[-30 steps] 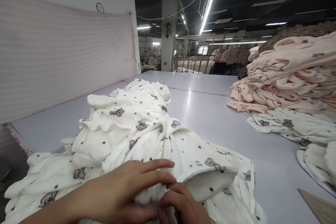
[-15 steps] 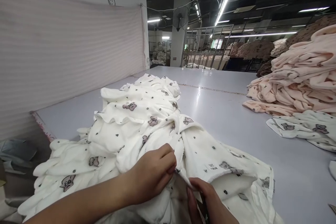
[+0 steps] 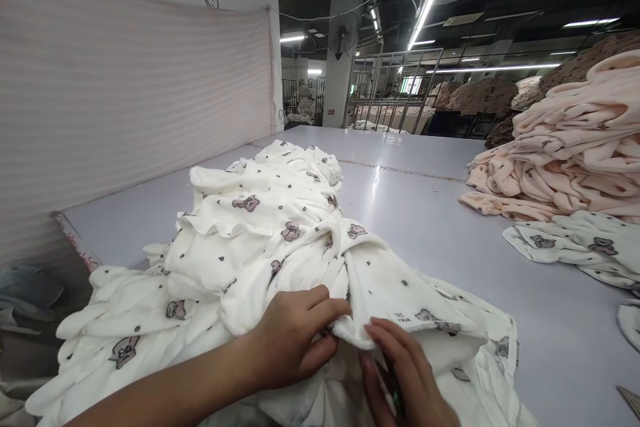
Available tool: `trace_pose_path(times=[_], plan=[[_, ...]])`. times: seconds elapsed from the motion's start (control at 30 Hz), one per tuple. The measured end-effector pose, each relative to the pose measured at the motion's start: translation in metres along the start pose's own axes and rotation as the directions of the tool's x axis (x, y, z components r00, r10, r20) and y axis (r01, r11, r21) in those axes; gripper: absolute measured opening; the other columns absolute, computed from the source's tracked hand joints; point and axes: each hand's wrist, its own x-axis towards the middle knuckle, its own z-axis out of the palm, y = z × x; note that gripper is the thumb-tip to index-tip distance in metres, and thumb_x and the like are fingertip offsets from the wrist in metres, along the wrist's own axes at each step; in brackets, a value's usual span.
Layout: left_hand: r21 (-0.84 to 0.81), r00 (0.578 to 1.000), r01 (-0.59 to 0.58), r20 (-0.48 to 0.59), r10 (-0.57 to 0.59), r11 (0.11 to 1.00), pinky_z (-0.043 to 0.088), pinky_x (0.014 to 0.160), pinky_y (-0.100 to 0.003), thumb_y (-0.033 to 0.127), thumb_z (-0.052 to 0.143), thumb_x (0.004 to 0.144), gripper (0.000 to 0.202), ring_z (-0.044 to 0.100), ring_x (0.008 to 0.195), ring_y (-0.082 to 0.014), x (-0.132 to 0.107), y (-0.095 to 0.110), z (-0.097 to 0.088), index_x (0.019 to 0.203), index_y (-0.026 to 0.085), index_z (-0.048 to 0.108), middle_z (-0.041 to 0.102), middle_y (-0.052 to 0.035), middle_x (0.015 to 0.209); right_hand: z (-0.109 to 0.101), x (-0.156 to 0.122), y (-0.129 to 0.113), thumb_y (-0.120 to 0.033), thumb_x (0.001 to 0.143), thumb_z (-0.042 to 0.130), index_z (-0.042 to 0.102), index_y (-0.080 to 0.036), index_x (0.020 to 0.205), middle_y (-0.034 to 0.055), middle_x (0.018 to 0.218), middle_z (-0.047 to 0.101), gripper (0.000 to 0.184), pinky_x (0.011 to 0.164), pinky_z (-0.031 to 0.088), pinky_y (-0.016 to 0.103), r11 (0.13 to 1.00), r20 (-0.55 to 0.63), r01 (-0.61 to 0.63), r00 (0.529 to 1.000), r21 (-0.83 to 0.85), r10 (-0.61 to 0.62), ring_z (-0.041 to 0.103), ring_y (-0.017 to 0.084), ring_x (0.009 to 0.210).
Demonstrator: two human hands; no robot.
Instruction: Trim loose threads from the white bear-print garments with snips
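Observation:
A large heap of white fleece fabric [image 3: 280,240] printed with bears and dots lies gathered in front of me. Near its front a panel carries the printed mark "2XL". My left hand [image 3: 300,333] is closed, pinching the edge of this fabric between thumb and forefinger. Just right of it, my right hand [image 3: 405,373] has its fingertips at the same edge, thumb below and fingers above. Against that palm sits a small dark tool with a green part [image 3: 397,402], mostly hidden by the fingers.
Pink fleece pieces [image 3: 560,160] are piled on the right of the pale table [image 3: 415,193], with more bear-print fabric [image 3: 575,240] beside them. A pointed metal piece [image 3: 630,401] shows at the lower right edge. A striped cloth [image 3: 135,93] hangs along the left.
My left hand has moved slightly up and right along the fabric edge. The right fingers have lifted and spread a little, and the edge between the hands sits higher.

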Motion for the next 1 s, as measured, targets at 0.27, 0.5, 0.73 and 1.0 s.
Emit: trace_pose_path(times=[0.27, 0.5, 0.73, 1.0], plan=[[-0.560, 0.993, 0.067, -0.041, -0.109, 0.826, 0.040, 0.084, -0.034, 0.018, 0.046, 0.069, 0.013, 0.052, 0.084, -0.0207, 0.019, -0.040, -0.063, 0.058, 0.015, 0.053, 0.054, -0.0073, 0.085, -0.055, 0.037, 0.071, -0.030, 0.089, 0.040, 0.051, -0.033, 0.111, -0.0037, 0.111, 0.066, 0.025, 0.040, 0.047, 0.027, 0.952, 0.248, -0.019, 0.964, -0.306, 0.099, 0.066, 0.014, 0.053], [-0.541, 0.924, 0.253, 0.381, -0.034, 0.802, 0.036, 0.048, -0.028, 0.028, 0.040, 0.067, 0.024, 0.036, 0.047, -0.0129, 0.028, -0.063, -0.071, 0.046, 0.018, 0.032, 0.038, -0.0019, 0.049, -0.059, 0.036, 0.062, -0.035, 0.086, 0.042, 0.055, -0.028, 0.098, -0.0016, 0.098, 0.067, 0.020, 0.061, 0.051, 0.020, 0.994, 0.339, -0.114, 0.935, -0.002, 0.108, 0.065, 0.015, 0.084], [-0.165, 0.775, 0.333, 0.609, -0.170, 0.928, 0.015, 0.041, -0.024, 0.033, 0.053, 0.079, 0.046, 0.016, 0.043, -0.0072, 0.049, -0.038, -0.069, 0.047, 0.018, 0.024, 0.018, 0.0050, 0.047, -0.085, 0.030, 0.078, -0.041, 0.078, 0.061, 0.067, -0.031, 0.097, -0.0037, 0.099, 0.071, 0.023, 0.074, 0.050, 0.015, 0.937, 0.470, -0.302, 0.862, 0.175, 0.190, 0.067, 0.016, 0.090], [-0.071, 0.922, -0.043, 0.381, 0.066, 0.997, 0.043, 0.073, -0.021, 0.035, 0.066, 0.076, 0.048, 0.059, 0.087, -0.0157, 0.051, 0.018, -0.018, 0.118, 0.023, 0.046, 0.061, -0.0024, 0.110, -0.057, 0.023, 0.060, -0.015, 0.085, 0.049, 0.058, -0.027, 0.111, 0.0063, 0.102, 0.064, 0.030, 0.068, 0.051, 0.022, 0.961, 0.171, 0.203, 0.957, 0.190, -0.236, 0.065, 0.016, 0.085]])
